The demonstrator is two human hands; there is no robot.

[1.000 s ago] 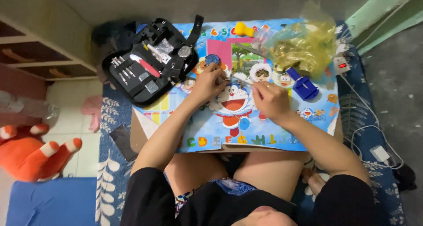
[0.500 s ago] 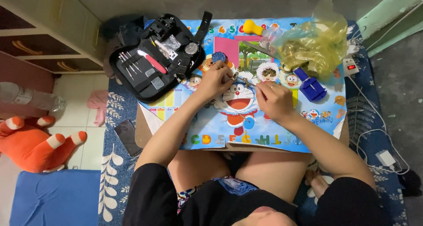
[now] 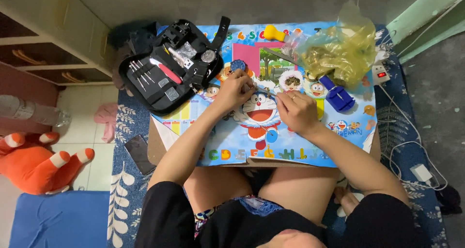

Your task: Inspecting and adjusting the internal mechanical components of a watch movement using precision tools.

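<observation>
Hands (image 3: 236, 89) (image 3: 296, 112) pinch a thin tool (image 3: 268, 91) in closed grip.

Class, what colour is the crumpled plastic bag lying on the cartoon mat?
The plastic bag is translucent yellow, seen best in the head view.

Person seen from above, seated. Upper garment: black short-sleeved top (image 3: 169, 219) — sleeves end above the elbows, forearms bare. Lower garment: patterned shorts (image 3: 252, 205) in blue with multicoloured print, thighs bare. Left hand (image 3: 234, 90) bare, no jewellery discernible. Right hand (image 3: 296, 112) bare — a thin ring (image 3: 292, 97) shows on one finger. No watch or wristband visible.
</observation>
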